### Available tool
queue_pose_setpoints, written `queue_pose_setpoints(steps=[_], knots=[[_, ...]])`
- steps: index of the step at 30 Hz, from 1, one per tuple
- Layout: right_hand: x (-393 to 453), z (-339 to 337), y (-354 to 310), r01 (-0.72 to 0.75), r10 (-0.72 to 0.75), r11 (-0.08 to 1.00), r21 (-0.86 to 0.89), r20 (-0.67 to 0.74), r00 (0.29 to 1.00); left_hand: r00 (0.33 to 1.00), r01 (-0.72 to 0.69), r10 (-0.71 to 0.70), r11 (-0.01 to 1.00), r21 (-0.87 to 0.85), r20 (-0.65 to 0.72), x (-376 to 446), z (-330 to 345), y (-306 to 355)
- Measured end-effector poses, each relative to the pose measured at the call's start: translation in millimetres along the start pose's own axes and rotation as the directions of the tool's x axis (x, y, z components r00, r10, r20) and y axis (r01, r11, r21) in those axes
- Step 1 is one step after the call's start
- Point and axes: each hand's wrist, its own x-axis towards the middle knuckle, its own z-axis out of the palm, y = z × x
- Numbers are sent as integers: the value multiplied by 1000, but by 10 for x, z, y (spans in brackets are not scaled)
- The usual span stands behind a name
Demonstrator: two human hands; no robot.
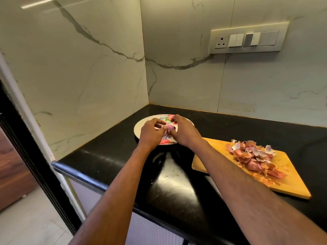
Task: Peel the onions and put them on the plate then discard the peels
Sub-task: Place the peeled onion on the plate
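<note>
1. Purple and glossy, a peeled onion sits between both hands over the plate; the left hand and the right hand each curl their fingers round it, thumbs meeting at its near side. Whether it already rests on the plate or is held just above cannot be told, since the hands cover its underside.

2. No dry skin shows on the part of the onion that is visible, so peeling of this one looks finished and the step in hand is most likely setting it down. Other onions may lie on the plate, but the hands hide most of its middle and I cannot count any.

3. Beside the plate, to the right, a wooden board lies on the black counter. A sizeable heap of peels is piled on its far half, pink and papery, with small scraps trailing toward the near edge.

4. No unpeeled onion shows on the board or counter, which suggests the peeling stage is at or near its end.

5. Left to do, by my reading: release the onion on the plate, then gather the peels and discard them. No bin is in view, so where they go cannot be said.
</note>
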Motion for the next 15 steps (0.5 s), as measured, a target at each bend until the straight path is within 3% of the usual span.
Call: queue_pose_setpoints(steps=[15], knots=[[-294,-517,235,-27,24,999,-38,-77,997,998,-68,69,997,-21,11,-79,109,445]])
